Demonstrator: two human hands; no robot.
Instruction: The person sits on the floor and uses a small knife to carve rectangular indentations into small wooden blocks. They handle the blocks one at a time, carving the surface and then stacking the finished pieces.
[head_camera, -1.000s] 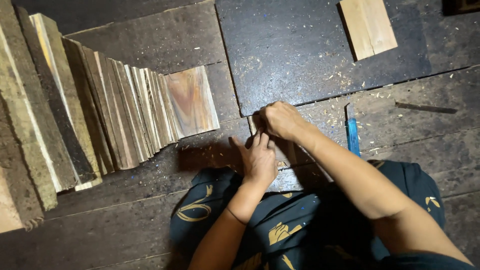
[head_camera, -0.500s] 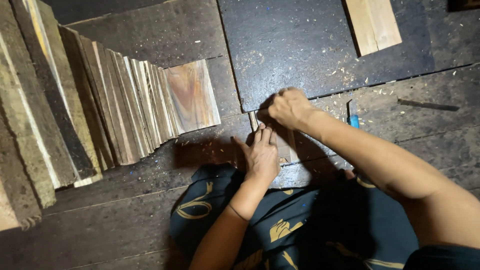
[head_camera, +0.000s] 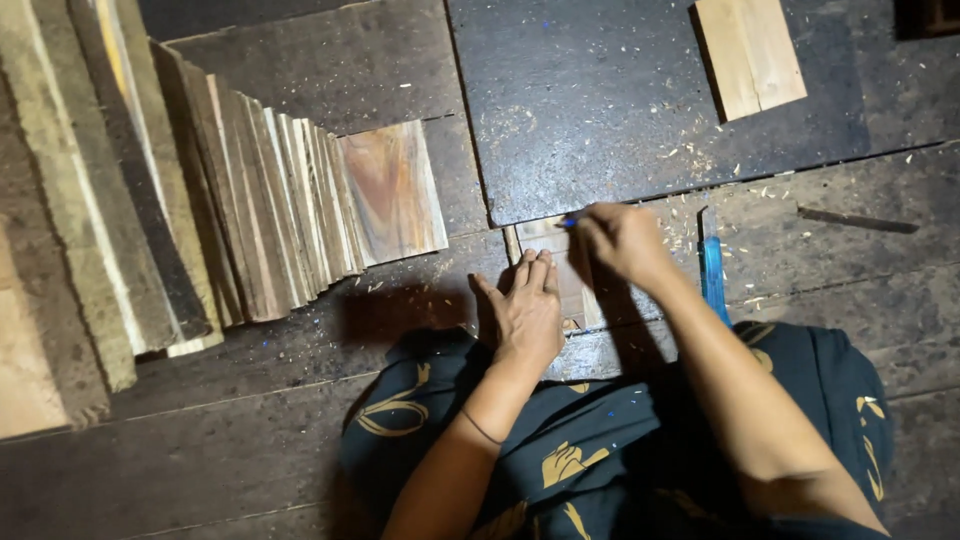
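— starting with the biggest thing, what fills the view?

— a dark plank floor, worn and dusted with pale shavings. on it lies a big dark sheet, also flecked with chips.

— and on the left?

— a leaning row of wooden boards, standing on edge and fanned out, the last one showing a reddish, streaky face. a pale wood block lies on the dark sheet at the top right, well apart from the hands.

— where is the person?

— sitting low, lap covered in dark cloth with gold leaf shapes. both arms reach forward over it.

— what are the hands working on?

— a small wooden piece, flat on the floor just below the edge of the dark sheet. the left hand lies palm down on it, fingers straight and pressed together, thumb held out to the side.

— and the other one?

— the right hand is curled, its fingers bunched and pinching a small blue-tipped tool whose point touches the top of the wooden piece. i cannot tell what kind of tool it is.

— anything smaller nearby?

— a blue-handled tool lies on the floor just beside the right forearm, and a thin dark sliver lies farther right.
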